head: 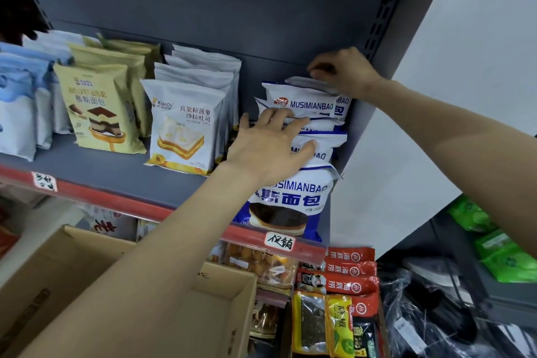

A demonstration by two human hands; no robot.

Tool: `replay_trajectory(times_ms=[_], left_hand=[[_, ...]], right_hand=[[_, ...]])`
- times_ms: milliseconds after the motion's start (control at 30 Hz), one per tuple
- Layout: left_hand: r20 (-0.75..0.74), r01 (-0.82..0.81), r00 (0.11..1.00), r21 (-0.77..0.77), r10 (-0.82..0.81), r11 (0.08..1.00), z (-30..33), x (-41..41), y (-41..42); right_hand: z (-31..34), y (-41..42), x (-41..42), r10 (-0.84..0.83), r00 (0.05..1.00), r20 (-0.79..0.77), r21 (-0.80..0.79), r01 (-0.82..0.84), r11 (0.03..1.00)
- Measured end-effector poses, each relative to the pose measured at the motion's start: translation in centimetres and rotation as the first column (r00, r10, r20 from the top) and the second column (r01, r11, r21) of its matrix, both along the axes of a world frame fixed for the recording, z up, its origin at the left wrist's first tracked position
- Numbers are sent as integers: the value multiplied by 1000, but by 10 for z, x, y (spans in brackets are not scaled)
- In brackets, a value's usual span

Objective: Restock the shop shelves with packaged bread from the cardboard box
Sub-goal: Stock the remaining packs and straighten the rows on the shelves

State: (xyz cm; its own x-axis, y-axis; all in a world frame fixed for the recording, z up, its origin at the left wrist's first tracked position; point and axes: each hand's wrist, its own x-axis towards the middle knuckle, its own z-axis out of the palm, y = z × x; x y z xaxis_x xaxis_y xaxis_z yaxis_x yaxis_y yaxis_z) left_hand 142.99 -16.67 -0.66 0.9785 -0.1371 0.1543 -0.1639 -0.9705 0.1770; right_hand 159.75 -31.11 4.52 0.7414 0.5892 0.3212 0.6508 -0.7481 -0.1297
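My left hand [268,145] lies flat and released, fingers straight, pressing on the row of blue-and-white bread packs [302,136] at the right end of the grey shelf [116,166]. My right hand [343,73] reaches in from the right and its grip is pinched on the top edge of the rearmost pack [308,84], right against the shelf's back panel. The packs stand one behind another, so the row's long axis runs front to back, from the red shelf lip [162,209] toward the back wall; the front pack [290,200] leans out over that lip. The rear pack sits directly below my right grip, which is the nearer hand to it, while my left steadies the middle of the row. The cardboard box [229,282] sits below me, near my left forearm; its inside is hidden. I judge the next move is seating that rear pack upright.
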Motion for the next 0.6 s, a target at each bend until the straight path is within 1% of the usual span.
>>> replay_trajectory(times_ms=[67, 133, 200, 300, 500, 533, 600], left_hand=[[7, 1, 1000, 0, -1, 1000, -1, 0, 0], [13, 4, 1000, -4, -3, 1000, -1, -1, 1], [17, 6, 1000, -12, -6, 1000, -2, -1, 1], [18, 13, 1000, -17, -13, 1000, -3, -2, 2], [21, 9, 1000, -12, -9, 1000, -2, -1, 2], [22, 10, 1000, -10, -10, 1000, -2, -1, 1], [23, 13, 1000, -8, -13, 1000, -2, 0, 0]], right_hand=[[2, -4, 13, -111, 992, 57, -90, 116, 989], [2, -3, 19, -197, 978, 72, -239, 208, 948], [0, 1, 21, -217, 975, 40, -326, 218, 920], [2, 6, 24, -228, 974, -3, -289, 217, 932], [15, 17, 24, -148, 978, 150, -179, 174, 968], [17, 20, 24, -142, 976, 163, -193, 173, 966], [16, 27, 20, -123, 976, 179, -290, 172, 941]])
